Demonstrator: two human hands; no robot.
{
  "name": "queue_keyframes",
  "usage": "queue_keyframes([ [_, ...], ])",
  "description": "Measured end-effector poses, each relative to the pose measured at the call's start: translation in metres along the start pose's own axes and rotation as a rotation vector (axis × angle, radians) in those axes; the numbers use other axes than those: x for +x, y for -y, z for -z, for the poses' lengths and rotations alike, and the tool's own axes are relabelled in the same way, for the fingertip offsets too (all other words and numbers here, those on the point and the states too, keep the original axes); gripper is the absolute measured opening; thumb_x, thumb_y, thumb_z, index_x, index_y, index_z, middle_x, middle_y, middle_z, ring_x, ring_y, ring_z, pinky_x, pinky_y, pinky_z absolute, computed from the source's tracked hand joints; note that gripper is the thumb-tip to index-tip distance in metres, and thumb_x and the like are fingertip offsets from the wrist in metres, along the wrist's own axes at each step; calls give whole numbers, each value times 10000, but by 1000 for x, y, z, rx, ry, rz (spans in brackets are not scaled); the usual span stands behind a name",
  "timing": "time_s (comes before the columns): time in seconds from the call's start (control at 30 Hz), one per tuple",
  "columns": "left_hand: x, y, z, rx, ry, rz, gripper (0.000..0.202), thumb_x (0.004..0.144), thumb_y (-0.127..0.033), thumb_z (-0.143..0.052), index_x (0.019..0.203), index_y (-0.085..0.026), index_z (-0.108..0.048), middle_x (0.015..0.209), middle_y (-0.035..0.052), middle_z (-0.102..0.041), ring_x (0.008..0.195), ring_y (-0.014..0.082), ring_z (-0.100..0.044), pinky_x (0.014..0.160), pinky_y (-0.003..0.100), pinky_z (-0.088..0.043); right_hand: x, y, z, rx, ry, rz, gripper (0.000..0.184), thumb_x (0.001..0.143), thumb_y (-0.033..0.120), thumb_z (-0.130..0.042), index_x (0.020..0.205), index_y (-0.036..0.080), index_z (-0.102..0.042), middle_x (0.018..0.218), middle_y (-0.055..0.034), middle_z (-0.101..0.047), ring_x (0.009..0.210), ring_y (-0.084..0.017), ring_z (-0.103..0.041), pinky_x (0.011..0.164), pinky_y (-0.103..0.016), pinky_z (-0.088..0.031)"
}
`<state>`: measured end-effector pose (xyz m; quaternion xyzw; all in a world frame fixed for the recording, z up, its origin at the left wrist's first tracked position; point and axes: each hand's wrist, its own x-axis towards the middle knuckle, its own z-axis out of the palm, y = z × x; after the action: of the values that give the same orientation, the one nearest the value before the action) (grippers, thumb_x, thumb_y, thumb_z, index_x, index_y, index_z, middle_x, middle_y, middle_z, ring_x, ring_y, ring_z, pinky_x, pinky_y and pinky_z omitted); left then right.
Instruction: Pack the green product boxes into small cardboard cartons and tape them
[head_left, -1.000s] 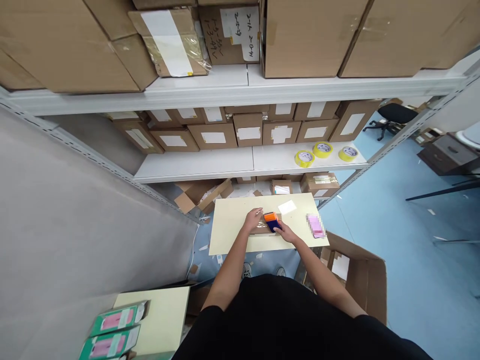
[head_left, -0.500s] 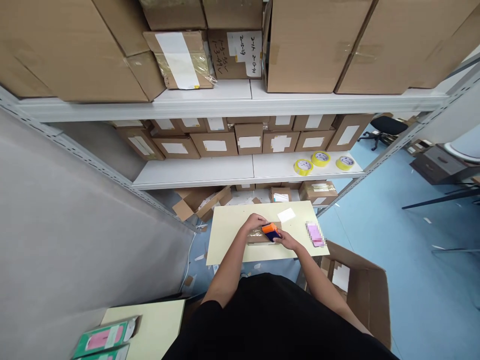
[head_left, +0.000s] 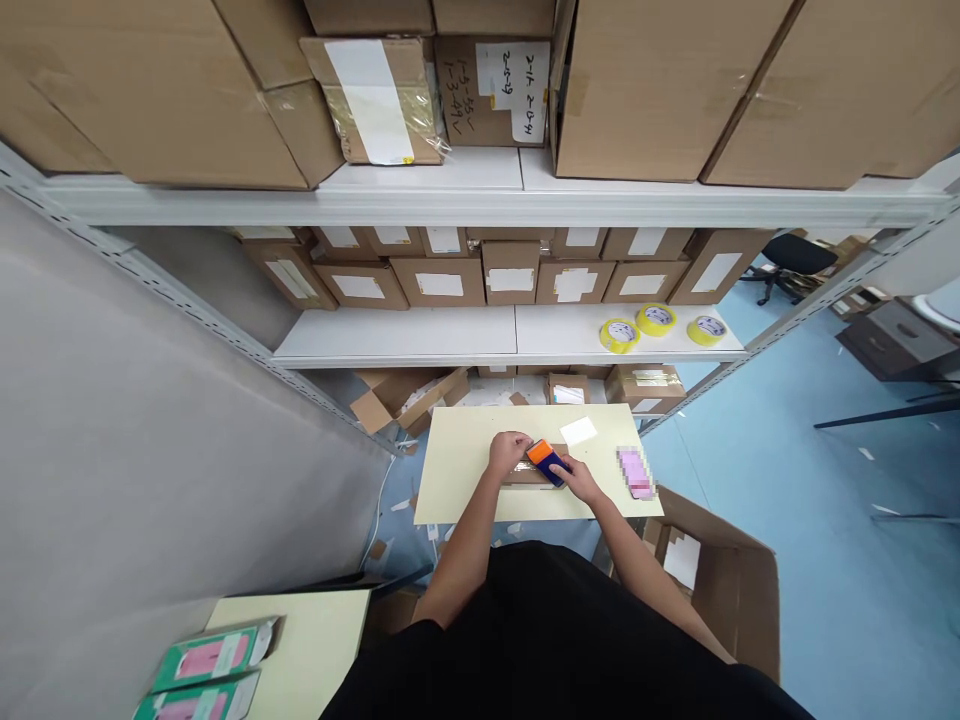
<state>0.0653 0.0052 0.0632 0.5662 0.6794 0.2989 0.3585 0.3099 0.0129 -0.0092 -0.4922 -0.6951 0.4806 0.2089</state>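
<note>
A small brown cardboard box [head_left: 529, 472] lies on the pale yellow table [head_left: 457, 480]. My left hand [head_left: 508, 450] is curled over the box's left end and holds it down. My right hand [head_left: 576, 480] grips an orange and blue tape dispenser [head_left: 544, 461] that rests on top of the box. A white label [head_left: 578, 431] and a pink flat object [head_left: 634, 472] lie on the table to the right of my hands.
Metal shelving [head_left: 510, 335] stands behind the table with labelled cartons and three yellow tape rolls [head_left: 654, 325]. An open large carton [head_left: 720, 580] sits on the floor at right. Green and pink boxes [head_left: 206, 665] lie on a second table at lower left.
My left hand has closed from flat fingers to a curl over the box end. The dispenser has shifted slightly on the box. My head has moved a little.
</note>
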Motion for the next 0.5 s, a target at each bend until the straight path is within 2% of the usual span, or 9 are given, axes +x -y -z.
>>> queue_keyframes([
  [0.13,-5,-4,6,45,-74,60,241,933,-315,-623,942,-258,-857,1050,46,-829,990,221,-731,914,316,-520,6,13,9,-4,23,24,523,886,741,-599,899,230,-710,825,-30,-720,820,-261,-673,787,-373,-549],
  [0.27,-4,2,30,6,-192,91,268,941,-349,-600,929,-238,-843,994,51,-827,929,216,-731,865,305,-523,3,19,25,2,34,20,510,859,724,-648,881,221,-727,825,-34,-729,814,-261,-671,772,-366,-542],
  [0.4,-4,22,56,-4,-217,117,272,903,-392,-623,827,-218,-816,867,48,-810,847,213,-727,807,295,-523,-5,16,37,12,92,-46,520,861,712,-644,877,205,-757,814,-45,-750,800,-265,-686,737,-356,-541],
  [0.5,-14,48,57,-39,-245,179,297,890,-417,-602,792,-218,-800,838,44,-801,833,211,-729,808,298,-534,-5,15,33,-52,87,-22,504,867,694,-644,971,225,-795,870,-51,-784,820,-276,-706,755,-362,-543],
])
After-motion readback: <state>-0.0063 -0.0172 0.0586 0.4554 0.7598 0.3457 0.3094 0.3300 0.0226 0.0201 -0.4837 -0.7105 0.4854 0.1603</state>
